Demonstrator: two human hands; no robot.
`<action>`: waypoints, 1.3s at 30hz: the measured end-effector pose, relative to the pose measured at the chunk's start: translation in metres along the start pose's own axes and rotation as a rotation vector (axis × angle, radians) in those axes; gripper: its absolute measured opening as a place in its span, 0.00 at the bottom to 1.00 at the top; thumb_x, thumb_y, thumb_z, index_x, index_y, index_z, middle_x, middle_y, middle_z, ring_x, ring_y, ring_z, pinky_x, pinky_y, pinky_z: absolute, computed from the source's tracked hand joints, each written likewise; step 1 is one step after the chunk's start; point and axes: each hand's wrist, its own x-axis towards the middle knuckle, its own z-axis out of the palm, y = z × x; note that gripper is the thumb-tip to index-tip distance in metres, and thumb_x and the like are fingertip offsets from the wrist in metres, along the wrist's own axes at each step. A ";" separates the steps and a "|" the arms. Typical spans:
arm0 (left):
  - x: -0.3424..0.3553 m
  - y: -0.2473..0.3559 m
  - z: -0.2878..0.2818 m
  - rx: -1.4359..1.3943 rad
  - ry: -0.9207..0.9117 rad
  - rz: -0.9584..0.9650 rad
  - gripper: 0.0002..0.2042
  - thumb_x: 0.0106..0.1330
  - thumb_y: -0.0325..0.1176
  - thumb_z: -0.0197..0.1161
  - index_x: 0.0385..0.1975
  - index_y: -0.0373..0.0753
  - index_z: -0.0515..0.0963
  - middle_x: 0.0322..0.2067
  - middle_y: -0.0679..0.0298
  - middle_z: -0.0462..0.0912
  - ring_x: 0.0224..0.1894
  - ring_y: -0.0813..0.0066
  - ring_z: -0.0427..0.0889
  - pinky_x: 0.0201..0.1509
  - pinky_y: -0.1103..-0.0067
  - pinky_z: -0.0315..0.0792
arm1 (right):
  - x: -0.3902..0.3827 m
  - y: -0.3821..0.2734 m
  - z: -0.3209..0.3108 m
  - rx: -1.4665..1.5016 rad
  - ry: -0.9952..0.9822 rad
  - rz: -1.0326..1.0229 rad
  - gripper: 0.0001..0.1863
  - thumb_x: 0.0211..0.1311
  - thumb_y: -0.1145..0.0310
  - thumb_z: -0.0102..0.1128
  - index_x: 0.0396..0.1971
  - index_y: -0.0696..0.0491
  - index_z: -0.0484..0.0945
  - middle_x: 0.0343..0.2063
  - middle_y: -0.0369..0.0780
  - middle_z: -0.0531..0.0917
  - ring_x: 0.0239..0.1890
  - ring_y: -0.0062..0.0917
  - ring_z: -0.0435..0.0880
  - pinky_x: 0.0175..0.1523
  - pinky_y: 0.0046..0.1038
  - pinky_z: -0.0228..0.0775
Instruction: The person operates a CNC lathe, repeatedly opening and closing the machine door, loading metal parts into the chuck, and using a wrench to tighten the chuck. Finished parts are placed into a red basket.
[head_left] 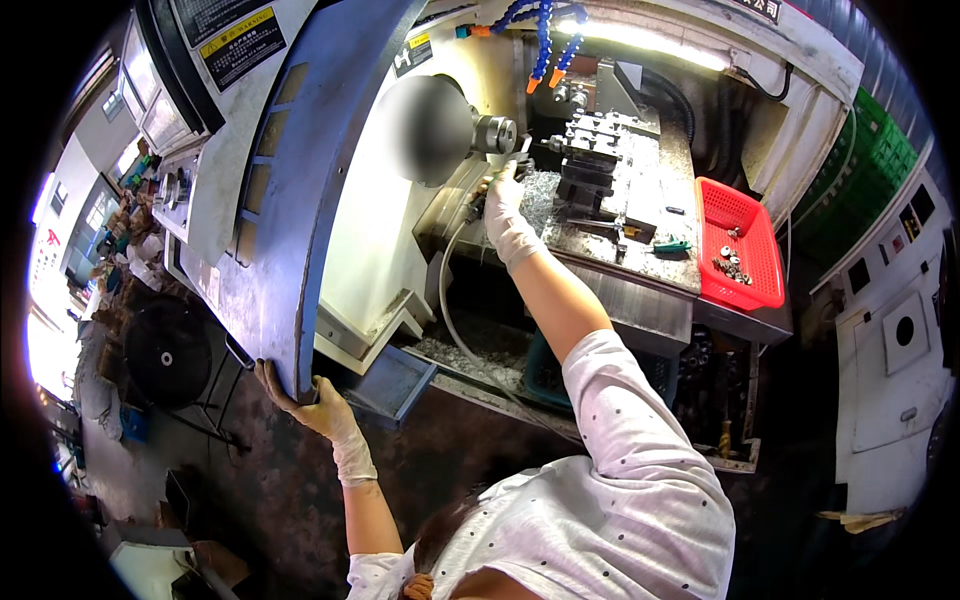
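Observation:
My left hand (318, 408), in a pale glove, is closed around the lower edge of the machine's blue sliding door (285, 270). My right hand (503, 205), gloved too, reaches inside the lathe, just below the chuck (494, 135). It is closed on what looks like an air blow gun (474, 209), mostly hidden by the fingers. A pale air hose (445, 290) runs down from it toward my body. Right of this hand stands the tool block (590, 165), with several bolted tool holders. Metal chips (541, 193) lie between the hand and the block.
A red plastic basket (742, 230) with several small metal parts sits right of the tool slide. Blue coolant hoses (543, 45) with orange nozzles hang above. A dark green tool (672, 246) lies on the slide. A blue tray (385, 385) is below the door.

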 end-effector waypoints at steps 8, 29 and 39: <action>-0.001 -0.007 -0.004 0.050 0.000 0.031 0.29 0.36 0.16 0.43 0.46 0.35 0.54 0.48 0.55 0.56 0.51 0.64 0.53 0.54 0.72 0.46 | 0.011 0.010 -0.006 -0.017 -0.148 0.085 0.19 0.49 0.52 0.43 0.14 0.55 0.65 0.08 0.36 0.67 0.08 0.22 0.64 0.13 0.25 0.58; 0.000 0.002 0.000 0.004 -0.031 0.004 0.29 0.35 0.18 0.42 0.46 0.36 0.55 0.48 0.54 0.55 0.51 0.62 0.54 0.54 0.72 0.47 | -0.036 -0.093 -0.079 -0.001 -0.339 0.180 0.17 0.50 0.54 0.42 0.28 0.53 0.67 0.17 0.38 0.72 0.16 0.24 0.71 0.20 0.21 0.60; -0.003 0.006 0.002 0.056 0.020 -0.069 0.26 0.41 0.17 0.48 0.46 0.34 0.56 0.45 0.54 0.60 0.47 0.66 0.61 0.51 0.76 0.53 | -0.109 -0.150 -0.481 0.129 0.310 0.205 0.21 0.50 0.61 0.41 0.42 0.59 0.57 0.15 0.36 0.71 0.18 0.19 0.70 0.25 0.18 0.63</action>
